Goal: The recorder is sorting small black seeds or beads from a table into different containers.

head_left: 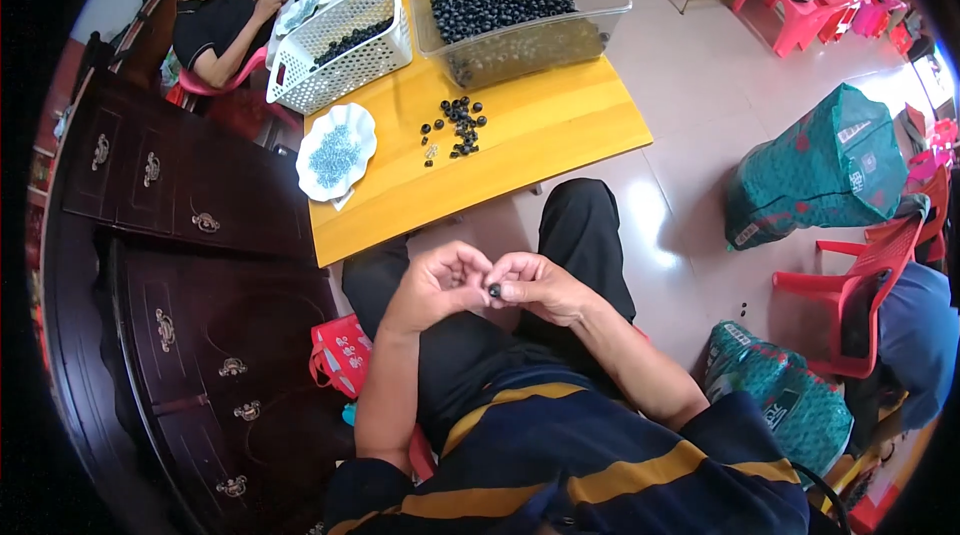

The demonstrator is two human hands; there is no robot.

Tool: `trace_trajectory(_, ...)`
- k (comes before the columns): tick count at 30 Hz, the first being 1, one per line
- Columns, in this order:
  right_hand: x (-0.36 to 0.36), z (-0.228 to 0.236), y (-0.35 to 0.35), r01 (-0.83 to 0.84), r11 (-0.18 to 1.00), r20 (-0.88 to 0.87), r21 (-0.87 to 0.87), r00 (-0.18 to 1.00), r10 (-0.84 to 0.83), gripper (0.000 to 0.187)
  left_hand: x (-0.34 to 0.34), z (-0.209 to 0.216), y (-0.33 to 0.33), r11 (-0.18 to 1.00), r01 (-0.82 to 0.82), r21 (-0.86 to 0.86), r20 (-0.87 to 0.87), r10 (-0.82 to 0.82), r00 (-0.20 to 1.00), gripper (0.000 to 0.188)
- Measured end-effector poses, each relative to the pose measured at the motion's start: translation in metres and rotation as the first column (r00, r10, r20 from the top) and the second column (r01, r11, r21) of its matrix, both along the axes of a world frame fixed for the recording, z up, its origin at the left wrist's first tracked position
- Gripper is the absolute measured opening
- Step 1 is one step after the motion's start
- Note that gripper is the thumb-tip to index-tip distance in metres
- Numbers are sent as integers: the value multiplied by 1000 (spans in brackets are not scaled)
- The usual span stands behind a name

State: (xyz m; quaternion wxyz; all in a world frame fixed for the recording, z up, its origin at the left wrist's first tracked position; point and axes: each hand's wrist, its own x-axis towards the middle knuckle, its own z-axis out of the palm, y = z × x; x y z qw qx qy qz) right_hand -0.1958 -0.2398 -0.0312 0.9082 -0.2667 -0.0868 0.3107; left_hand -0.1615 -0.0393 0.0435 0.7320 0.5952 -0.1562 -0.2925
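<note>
Taking the hands as the clock's centre, a tiled floor (685,65) is gleaming toward one o'clock. A dark wooden dresser (255,190) is standing at nine; a yellow table (570,120) is lying ahead at twelve. A green bag (800,170) is resting at two. On the table, a clear tub (540,50) of black beads is sitting toward twelve, a white basket (345,77) at eleven, a scalloped plate (352,116) at ten. The right hand (545,287) is pinching a black bead (495,291) above the lap; the left hand (435,285) is curling beside it, whether gripping anything I cannot tell. Apparently this single bead is being worked; the next move is probably demanding steady, precise fingertips.
</note>
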Motion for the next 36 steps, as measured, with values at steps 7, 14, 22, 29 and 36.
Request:
trace_trajectory(7,4,-7,-5,42,997,-135,66,990,-33,24,83,-9,-4,583,-679,447,795,88,600,24)
trace_trajectory(14,9,-3,-6,101,995,-168,9,981,-98,20,115,-34,-25,435,-744,508,841,-60,538,23)
trace_trajectory(22,11,-2,-7,92,996,-186,2,978,-90,23,122,-49,-31,413,-774,480,864,-72,498,16)
trace_trajectory(29,12,-6,-4,117,993,-215,-24,969,-120,20,100,-50,-13,506,-739,444,841,50,539,6)
trace_trajectory(36,12,-8,-3,172,985,-259,-30,950,-174,18,26,-17,-14,763,-524,378,553,267,789,11)
